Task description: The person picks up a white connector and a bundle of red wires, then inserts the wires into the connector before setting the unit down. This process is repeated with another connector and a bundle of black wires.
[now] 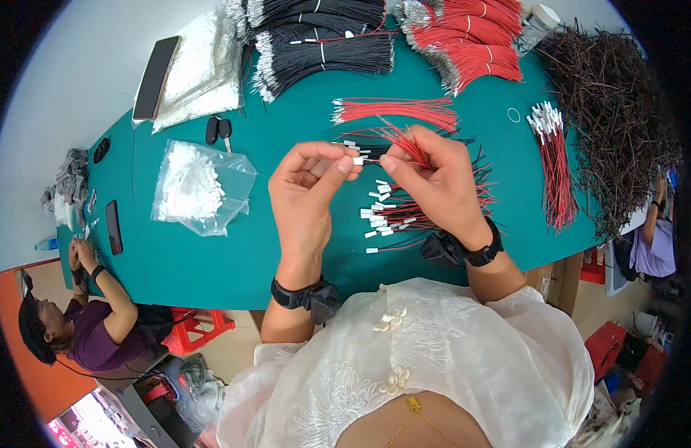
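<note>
White blouse (pixel 472 351), left hand (pixel 308 183) pinching white connector (pixel 358 160), right hand (pixel 441 178) curled round red wires (pixel 410 146)

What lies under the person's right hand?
Red and black wires show on either side of the right hand, with white connectors at left ends. Whatever lies directly beneath the hand is covered from view.

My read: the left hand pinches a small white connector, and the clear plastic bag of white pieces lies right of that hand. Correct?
No, wrong side: in the head view, the clear plastic bag of white pieces lies left of the left hand, which does pinch a small white connector.
</note>
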`<state>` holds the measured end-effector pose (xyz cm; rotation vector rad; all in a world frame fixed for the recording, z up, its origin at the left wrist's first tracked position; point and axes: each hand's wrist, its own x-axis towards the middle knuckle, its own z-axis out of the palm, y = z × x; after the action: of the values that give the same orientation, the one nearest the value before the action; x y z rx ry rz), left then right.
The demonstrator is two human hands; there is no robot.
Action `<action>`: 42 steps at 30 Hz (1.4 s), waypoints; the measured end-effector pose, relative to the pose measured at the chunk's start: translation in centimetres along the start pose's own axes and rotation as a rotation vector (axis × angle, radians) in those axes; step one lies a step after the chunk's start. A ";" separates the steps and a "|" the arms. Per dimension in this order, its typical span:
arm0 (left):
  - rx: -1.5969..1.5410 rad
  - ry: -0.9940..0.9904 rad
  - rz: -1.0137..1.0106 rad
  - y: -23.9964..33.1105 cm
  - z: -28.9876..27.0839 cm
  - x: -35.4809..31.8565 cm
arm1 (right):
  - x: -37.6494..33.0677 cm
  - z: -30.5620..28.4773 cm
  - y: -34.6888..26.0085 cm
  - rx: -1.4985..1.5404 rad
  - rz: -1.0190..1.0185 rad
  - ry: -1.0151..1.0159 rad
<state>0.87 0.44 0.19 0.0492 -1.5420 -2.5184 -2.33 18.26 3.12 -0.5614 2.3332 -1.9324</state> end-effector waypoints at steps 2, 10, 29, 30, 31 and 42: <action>0.013 -0.008 0.008 0.0 0.0 0.0 | 0.0 -0.1 0.3 0.038 0.043 -0.026; 0.066 -0.002 0.056 0.1 0.3 -0.2 | 0.2 -0.4 0.6 0.114 0.136 -0.101; 0.094 -0.001 0.003 0.3 0.2 -0.3 | -0.4 0.8 0.3 0.068 0.077 -0.071; 0.100 0.000 -0.002 0.4 0.2 -0.2 | -0.3 0.8 0.4 0.077 0.087 -0.063; 0.099 0.001 -0.002 0.4 0.1 -0.2 | -0.3 0.9 0.4 0.087 0.097 -0.054; 0.132 -0.026 -0.070 0.6 -0.3 -0.1 | -0.1 0.5 0.6 0.138 0.100 -0.123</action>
<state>1.12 -0.04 0.58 0.0903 -1.7447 -2.4749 -2.27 17.89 2.47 -0.5248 2.0941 -1.9362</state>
